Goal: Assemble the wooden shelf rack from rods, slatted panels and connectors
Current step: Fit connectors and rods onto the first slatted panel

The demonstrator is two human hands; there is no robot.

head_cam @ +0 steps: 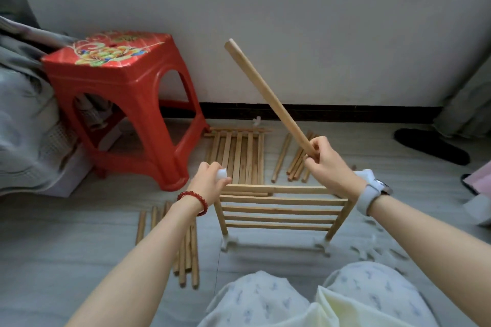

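- Red stool point(125, 103) with a flowery top sits on the floor point(79, 241) by the wall, left of all the wood.
- The half-built rack point(281, 210) stands on the floor right in front of the person's knees, slats running sideways, white connectors point(228, 243) at its feet.
- A spare slatted panel point(239, 156) lies flat behind it, near the wall.
- Loose rods: one bundle point(186, 252) on the floor to the left of the rack, another point(297, 162) beside the spare panel.
- Right hand point(326, 162): grip clamped round the bottom end of a rod point(268, 93) that tilts up and to the left.
- Left hand point(208, 183): grip curled round a white connector point(221, 175) at the rack's top left corner.
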